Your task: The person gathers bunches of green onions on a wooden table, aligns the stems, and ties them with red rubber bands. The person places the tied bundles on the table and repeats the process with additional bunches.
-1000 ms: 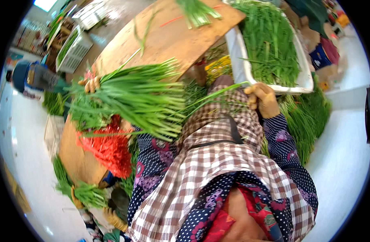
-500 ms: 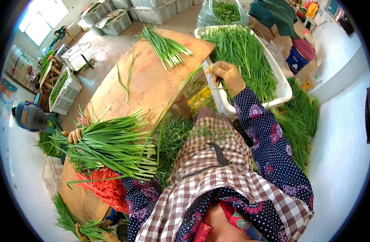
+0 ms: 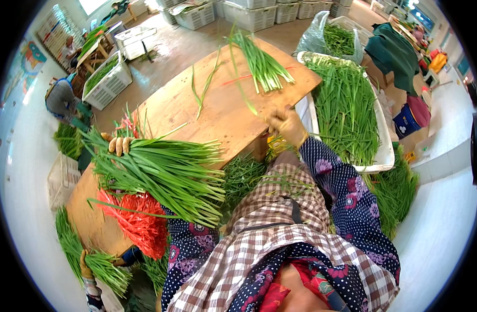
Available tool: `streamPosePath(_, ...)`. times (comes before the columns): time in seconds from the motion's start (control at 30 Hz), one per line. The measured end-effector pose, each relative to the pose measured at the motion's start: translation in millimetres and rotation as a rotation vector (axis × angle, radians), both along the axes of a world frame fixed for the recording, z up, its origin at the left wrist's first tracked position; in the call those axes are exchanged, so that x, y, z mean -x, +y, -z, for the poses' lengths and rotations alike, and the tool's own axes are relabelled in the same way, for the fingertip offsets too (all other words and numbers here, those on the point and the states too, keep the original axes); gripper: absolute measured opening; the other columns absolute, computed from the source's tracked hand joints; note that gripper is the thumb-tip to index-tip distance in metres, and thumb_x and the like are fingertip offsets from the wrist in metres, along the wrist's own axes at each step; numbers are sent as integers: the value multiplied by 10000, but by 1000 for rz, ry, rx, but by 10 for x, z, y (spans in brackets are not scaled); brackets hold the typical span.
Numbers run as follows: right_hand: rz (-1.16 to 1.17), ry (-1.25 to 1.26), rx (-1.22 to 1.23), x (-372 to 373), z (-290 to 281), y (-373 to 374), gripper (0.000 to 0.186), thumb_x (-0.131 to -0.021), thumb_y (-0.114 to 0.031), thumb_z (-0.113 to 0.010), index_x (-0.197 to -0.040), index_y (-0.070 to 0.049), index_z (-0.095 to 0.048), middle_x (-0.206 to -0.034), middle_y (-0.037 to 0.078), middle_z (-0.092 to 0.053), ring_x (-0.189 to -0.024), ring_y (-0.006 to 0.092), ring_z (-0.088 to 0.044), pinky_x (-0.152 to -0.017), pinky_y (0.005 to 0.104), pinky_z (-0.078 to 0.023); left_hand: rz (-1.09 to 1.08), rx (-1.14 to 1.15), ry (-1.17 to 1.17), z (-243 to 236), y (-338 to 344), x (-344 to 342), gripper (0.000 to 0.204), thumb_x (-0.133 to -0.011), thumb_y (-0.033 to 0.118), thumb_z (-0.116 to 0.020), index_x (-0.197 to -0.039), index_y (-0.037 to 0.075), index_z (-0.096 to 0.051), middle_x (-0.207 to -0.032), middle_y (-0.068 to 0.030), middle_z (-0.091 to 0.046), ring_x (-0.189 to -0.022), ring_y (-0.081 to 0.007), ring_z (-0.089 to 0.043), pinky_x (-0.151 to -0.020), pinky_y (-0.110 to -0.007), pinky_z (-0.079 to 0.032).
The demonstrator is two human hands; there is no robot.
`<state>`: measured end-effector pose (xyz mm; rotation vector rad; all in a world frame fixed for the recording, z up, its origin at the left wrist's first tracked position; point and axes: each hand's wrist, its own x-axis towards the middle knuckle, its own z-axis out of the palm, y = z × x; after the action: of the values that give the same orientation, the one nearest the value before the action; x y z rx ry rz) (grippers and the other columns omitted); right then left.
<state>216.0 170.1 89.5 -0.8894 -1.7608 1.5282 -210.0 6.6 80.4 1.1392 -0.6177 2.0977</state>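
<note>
With the left hand (image 3: 118,144) I'm gripping a thick bunch of green stalks (image 3: 168,174); its fingers are curling closed over the leafy side, while the pale cut ends are fanning out toward the checked apron (image 3: 264,208). The bunch is sitting over the near left part of the wooden surface (image 3: 170,101), just beside the red strips (image 3: 142,226); I'm not making out whether its underside is touching the wood. The right hand (image 3: 288,125) is hovering at the surface's near edge, fingers bent nearly together, and I cannot tell whether they are pinching anything; a loose blade (image 3: 245,96) is showing just beyond them. I'm judging the bunch light and floppy, its smooth leaves prone to slipping and bruising, its stems firmer, so I'm favouring a gentle, wrapping hold where leaves are meeting stems.
</note>
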Motion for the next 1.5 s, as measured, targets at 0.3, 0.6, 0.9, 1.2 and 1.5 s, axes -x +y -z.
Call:
streamPosePath(0.3,119,376,60,1065,-331,278,162,-872,-130,-551,-832,11,-619,-676,49,-598,-515,76,-524,-450,204,-437,88,-14,65,-268,-37,-569,545,-910,151,-487,-1364,-19,-237,-941,-48,-528,-746,-132,-531,-679,-257,-428)
streamPosePath(0.6,-208,576,-70,2439,-686,-277,117,-845,-128,-591,-835,-21,-635,-711,86,-632,-545,103,-565,-470,220,-461,176,-1,443,-380,-694,-411,141,-939,159,-444,-1069,110,-470,-866,-62,-596,-818,-236,-562,-1038,-551,-199)
streamPosePath(0.9,-425,-218,-420,2699,208,-1227,274,-835,-341,-518,-882,-105,-647,-757,103,-650,-712,244,-616,-690,372,-491,-105,-13,306,-445,-1317,-660,391,-941,119,-431,-1316,68,-336,-893,-48,-573,-753,-189,-559,-773,-331,-483)
streamPosePath(1.2,-379,-241,-638,2540,24,-976,337,-829,-424,-539,-945,-134,-665,-764,110,-662,-681,238,-634,-654,345,-491,-114,-25,348,-617,-1297,-799,464,-947,139,-421,-1382,127,-259,-916,-40,-581,-778,-211,-554,-857,-444,-430)
streamPosePath(1.5,-803,74,-196,1680,-222,-549,536,-847,-482,-542,-1221,-99,-528,-1173,106,-563,-1094,193,-514,-917,320,-416,252,27,434,-377,-558,-453,222,-939,139,-416,-1138,106,-511,-796,-38,-605,-748,-223,-551,-1041,-500,-212)
